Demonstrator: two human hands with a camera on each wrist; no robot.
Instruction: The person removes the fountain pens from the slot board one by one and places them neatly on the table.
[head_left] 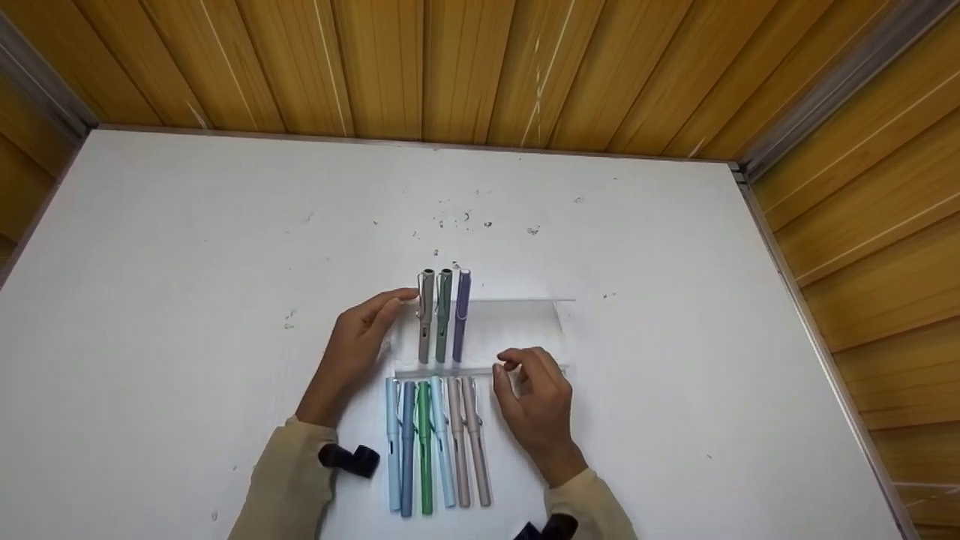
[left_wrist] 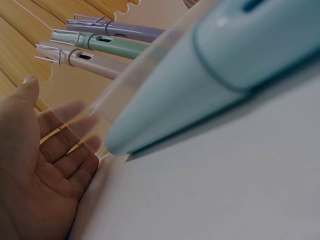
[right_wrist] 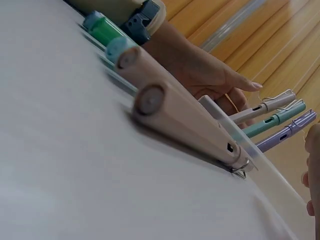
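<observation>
A clear plastic pen stand (head_left: 517, 330) holds three slanted pens side by side: a greyish-beige pen (head_left: 424, 322), a dark green pen (head_left: 443, 319) and a purple pen (head_left: 461, 319). My left hand (head_left: 354, 346) is at the stand's left side, its fingers extended against the clear side panel in the left wrist view. Near the front right of the stand hovers my right hand (head_left: 541, 401), fingers loosely bent, with nothing visible in it. In front of the stand lie a bright green pen (head_left: 425, 450), a blue pen (head_left: 407, 457), two light blue pens (head_left: 393, 442) and two beige-pink pens (head_left: 476, 442).
The white table (head_left: 225, 247) has scattered dark marks behind the stand. Wood-look panel walls (head_left: 465, 67) border it at the back and right. Dark camera mounts (head_left: 350, 459) sit on both wrists, close to the lying pens.
</observation>
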